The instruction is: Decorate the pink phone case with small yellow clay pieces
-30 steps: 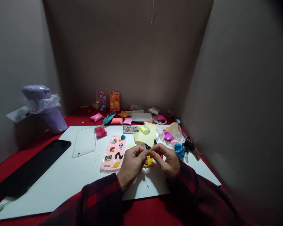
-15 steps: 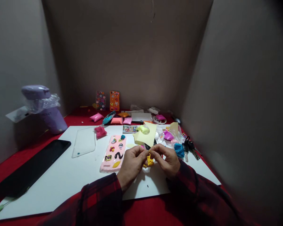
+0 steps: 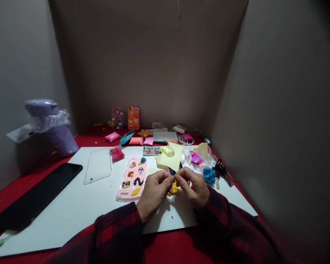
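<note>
My left hand [image 3: 156, 190] and my right hand [image 3: 193, 187] meet over the white board, thumbs and forefingers pinched together. Whatever lies between the fingertips is too small or hidden to make out. Just behind and below them shows a crumpled yellow lump, like clay in wrap [image 3: 175, 187], partly covered by the fingers. Left of my left hand lies a pink phone case [image 3: 126, 174] decorated with small clay shapes, among them a black squiggle [image 3: 138, 182] and a yellow leaf [image 3: 135, 192]. A pale yellow paper sheet [image 3: 172, 158] rises behind my hands.
A clear phone case [image 3: 98, 167], a black phone [image 3: 40, 196] and a red clay packet [image 3: 117, 154] lie leftward. A purple bottle [image 3: 59, 137] stands far left. Keys [image 3: 222, 172] and a blue packet [image 3: 208, 176] are at right. Two decorated cases, one orange [image 3: 133, 117], stand behind.
My fingertips have shifted very slightly, with both hands still pinched together in the same spot. Everything else lies as before.
</note>
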`<state>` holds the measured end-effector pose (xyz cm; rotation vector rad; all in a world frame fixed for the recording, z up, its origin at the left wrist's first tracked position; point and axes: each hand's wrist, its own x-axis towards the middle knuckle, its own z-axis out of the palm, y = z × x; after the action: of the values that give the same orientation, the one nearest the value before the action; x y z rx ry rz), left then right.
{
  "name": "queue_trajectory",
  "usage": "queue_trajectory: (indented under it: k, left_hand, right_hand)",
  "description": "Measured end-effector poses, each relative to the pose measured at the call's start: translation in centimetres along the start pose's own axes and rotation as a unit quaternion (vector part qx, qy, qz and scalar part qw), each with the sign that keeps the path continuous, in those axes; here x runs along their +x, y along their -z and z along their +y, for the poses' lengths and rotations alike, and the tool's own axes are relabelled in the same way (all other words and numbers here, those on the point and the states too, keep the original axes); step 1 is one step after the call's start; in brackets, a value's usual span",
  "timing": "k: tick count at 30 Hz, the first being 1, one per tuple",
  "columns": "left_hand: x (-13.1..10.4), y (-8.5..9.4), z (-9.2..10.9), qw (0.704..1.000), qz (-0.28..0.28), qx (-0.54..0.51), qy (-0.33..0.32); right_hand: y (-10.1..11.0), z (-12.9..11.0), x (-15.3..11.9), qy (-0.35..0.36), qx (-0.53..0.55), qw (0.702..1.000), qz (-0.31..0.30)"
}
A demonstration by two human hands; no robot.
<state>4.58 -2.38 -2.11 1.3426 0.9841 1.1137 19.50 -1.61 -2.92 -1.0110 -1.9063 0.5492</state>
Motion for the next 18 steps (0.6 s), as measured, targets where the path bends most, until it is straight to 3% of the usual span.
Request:
queue_trajectory:
  k: [18]
  left_hand:
    - [-0.16,-0.11,0.54,1.000,0.004,0.009,-0.005]
  right_hand:
    - [0.03,-0.19,-0.03,-0.011,0.003,1.000,-0.005]
